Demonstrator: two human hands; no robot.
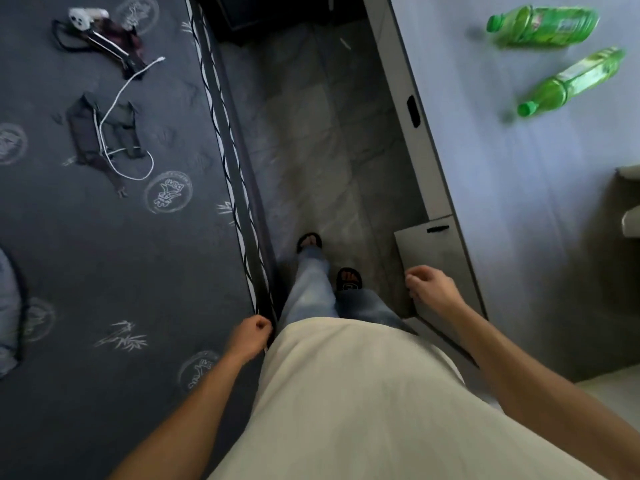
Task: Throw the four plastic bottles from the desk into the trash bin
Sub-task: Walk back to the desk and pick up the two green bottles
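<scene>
Quickly: my left hand loosely curled, holding nothing, by the mattress edge; my right hand also curled and empty near the desk front. Two green bottles lie sideways on the desk, far right. Probably light, thin, crushable, slick; grip mid-body.

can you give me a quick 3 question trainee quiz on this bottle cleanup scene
1. How many green bottles lie on the desk?
2. True or false: the right hand holds a bottle.
3. Which way do the bottle caps point: A) toward the aisle, B) away from it?

Key:
1. Two: the far bottle and the near bottle.
2. False; both it and the left hand are empty.
3. A.
</scene>
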